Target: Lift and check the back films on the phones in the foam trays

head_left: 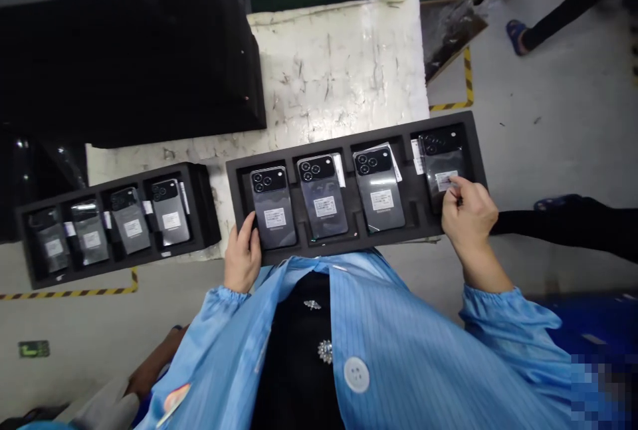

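Note:
A black foam tray (343,141) lies across my lap area, holding several dark smartphones in clear film, each in its own slot. My right hand (468,214) is at the tray's right end, its fingertips pinching the white label (446,181) on the rightmost phone (441,161). My left hand (242,260) grips the tray's near left edge, beside the leftmost phone (273,209). A second black foam tray (107,186) with several similar phones sits to the left, touched by neither hand.
The trays rest on a scuffed white foam slab (339,71). A large black case (124,58) stands at upper left. Yellow-and-black tape (70,294) marks the grey floor. A co-worker's sandalled foot (516,36) and dark-trousered leg (558,224) appear at right.

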The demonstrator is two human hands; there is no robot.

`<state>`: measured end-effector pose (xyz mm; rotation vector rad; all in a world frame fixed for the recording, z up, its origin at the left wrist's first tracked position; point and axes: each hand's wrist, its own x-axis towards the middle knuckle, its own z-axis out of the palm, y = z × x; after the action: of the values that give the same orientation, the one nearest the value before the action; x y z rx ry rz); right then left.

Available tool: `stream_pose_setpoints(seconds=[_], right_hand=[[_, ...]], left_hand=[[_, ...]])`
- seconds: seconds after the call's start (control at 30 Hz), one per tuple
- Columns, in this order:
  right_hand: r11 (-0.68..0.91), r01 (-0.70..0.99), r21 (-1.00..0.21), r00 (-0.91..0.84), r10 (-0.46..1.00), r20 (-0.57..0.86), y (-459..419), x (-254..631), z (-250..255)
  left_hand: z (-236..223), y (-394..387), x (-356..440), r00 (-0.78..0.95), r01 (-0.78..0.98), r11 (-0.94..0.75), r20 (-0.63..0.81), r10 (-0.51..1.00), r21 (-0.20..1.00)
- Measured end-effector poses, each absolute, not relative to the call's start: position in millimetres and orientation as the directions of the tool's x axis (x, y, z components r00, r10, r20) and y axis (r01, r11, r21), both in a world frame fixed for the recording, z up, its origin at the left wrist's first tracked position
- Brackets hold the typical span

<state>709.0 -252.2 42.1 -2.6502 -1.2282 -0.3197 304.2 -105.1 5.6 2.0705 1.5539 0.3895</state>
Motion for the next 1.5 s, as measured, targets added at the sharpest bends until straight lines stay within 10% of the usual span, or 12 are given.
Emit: stream_pose_setpoints(seconds=[0.77,1.5], right_hand=[[-0.544,0.834,-0.09,0.537,0.763,0.36,-254,713,38],[-0.566,0.821,-0.08,0.553,0.752,0.359,-252,714,40]], left_hand=[[37,-87,353,0.181,0.96,-0.152,-0.11,0.977,0.236],[32,-104,354,0.168,0.894,-0.211,0.14,0.976,0.396]])
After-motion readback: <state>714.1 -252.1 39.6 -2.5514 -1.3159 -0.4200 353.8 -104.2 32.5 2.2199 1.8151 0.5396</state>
